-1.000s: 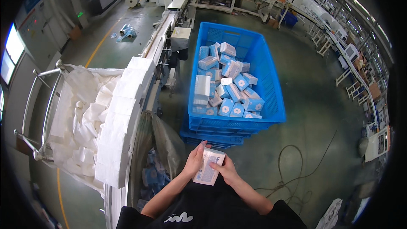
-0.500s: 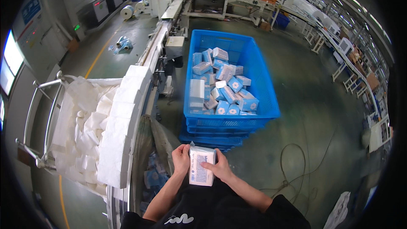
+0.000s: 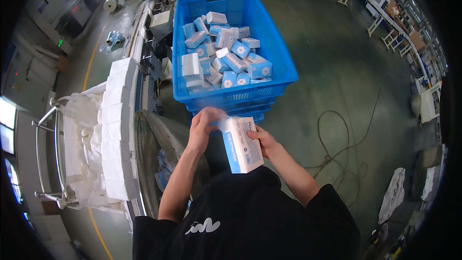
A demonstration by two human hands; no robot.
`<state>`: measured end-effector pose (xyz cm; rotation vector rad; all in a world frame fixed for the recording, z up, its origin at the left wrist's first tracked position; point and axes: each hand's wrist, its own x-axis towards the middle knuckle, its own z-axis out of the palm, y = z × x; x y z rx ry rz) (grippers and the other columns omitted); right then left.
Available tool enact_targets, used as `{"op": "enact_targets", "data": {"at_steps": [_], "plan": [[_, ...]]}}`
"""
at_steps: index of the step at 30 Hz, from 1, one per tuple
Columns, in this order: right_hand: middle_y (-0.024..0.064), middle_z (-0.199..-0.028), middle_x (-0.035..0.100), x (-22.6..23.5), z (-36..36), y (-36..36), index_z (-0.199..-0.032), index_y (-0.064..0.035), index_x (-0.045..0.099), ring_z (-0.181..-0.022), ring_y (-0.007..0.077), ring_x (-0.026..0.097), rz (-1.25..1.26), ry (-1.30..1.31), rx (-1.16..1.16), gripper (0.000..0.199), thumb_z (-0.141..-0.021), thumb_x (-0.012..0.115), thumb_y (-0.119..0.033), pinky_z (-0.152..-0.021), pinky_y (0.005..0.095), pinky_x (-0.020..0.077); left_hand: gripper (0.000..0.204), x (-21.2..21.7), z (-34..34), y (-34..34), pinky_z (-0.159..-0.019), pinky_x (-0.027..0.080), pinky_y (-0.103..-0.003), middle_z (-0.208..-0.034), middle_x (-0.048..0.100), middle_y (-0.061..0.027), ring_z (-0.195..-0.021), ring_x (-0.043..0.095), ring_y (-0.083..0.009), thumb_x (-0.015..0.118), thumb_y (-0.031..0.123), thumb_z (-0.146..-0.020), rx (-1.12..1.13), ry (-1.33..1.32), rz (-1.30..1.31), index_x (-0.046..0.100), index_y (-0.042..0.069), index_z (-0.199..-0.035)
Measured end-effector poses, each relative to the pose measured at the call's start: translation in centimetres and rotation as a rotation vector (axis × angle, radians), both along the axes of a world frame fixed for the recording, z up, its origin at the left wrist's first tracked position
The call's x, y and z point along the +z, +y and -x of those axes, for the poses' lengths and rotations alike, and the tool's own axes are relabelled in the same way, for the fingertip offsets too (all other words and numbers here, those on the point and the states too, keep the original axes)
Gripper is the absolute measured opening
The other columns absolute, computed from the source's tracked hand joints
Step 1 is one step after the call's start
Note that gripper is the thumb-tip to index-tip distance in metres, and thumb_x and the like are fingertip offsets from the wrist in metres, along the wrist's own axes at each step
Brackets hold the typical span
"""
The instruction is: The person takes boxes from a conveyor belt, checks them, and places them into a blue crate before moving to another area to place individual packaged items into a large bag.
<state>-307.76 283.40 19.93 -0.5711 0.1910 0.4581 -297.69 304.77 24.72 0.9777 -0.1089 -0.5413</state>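
packet (image 3: 244, 147) is pinched by the right hand (image 3: 265, 143), blurred left hand (image 3: 201, 128) beside it, grip unclear.

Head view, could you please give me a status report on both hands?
Right hand gripping pack. Left hand blurred, near its upper end. Blue crate beyond, part-filled.

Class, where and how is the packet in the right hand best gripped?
Probably by the lower half of the packet, from the left, thumb on the pale broad face, fingers beneath: its blue narrow side faces left, uncovered there, while the right hand grips the right edge and the left hand is by the upper end.
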Motion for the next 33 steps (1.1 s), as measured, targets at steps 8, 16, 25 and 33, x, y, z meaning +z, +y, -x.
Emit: {"op": "enact_targets", "data": {"at_steps": [8, 16, 25, 33], "plan": [[0.0127, -0.123, 0.068, -0.3, 0.1, -4.1, -0.138, -0.0016, 0.051, -0.105, 0.0232, 0.07, 0.193, 0.07, -0.107, 0.059, -0.09, 0.076, -0.025, -0.09, 0.0372, 0.0574, 0.019, -3.4, 2.2, -5.9, -0.084, 0.052, -0.03, -0.101, 0.076, -0.0091, -0.088, 0.068, -0.0152, 0.07, 0.012, -0.095, 0.095, -0.073, -0.377, 0.075, -0.004, -0.103], [0.0222, -0.113, 0.067, 4.2, -0.2, -1.1, -0.135, 0.0007, 0.047, -0.106, 0.0413, 0.065, 1.825, -0.402, -0.095, 0.084, -0.071, 0.085, -0.039, -0.085, 0.0505, 0.0549, 0.012, -1.8, 2.7, -9.7, -0.073, 0.057, -0.039, -0.092, 0.073, -0.0199, -0.083, 0.071, -0.0368, 0.068, 0.009, -0.088, 0.33, -0.832, -1.009, 0.074, -0.002, -0.09], [0.0194, -0.11, 0.07, 2.1, -1.4, -2.4, -0.128, -0.0005, 0.055, -0.091, 0.042, 0.069, 1.919, -0.542, -0.246, 0.068, -0.071, 0.084, -0.023, -0.075, 0.0494, 0.0552, 0.014, -3.1, 1.4, -9.5, -0.062, 0.053, -0.042, -0.075, 0.068, -0.019, -0.067, 0.067, -0.0365, 0.069, 0.013, -0.089, 0.276, -0.992, -1.12, 0.073, 0.001, -0.081], [0.0137, -0.091, 0.073, 7.1, 2.7, -8.1, -0.111, -0.0043, 0.064, -0.086, 0.0306, 0.073, 1.419, -0.596, -0.296, 0.053, -0.067, 0.091, -0.019, -0.078, 0.0374, 0.0555, 0.02, -9.5, -6.1, 7.3, -0.068, 0.054, -0.051, -0.073, 0.069, -0.0231, -0.073, 0.07, -0.0407, 0.064, 0.013, -0.089, 0.44, -0.62, -1.655, 0.074, -0.002, -0.079]]}}
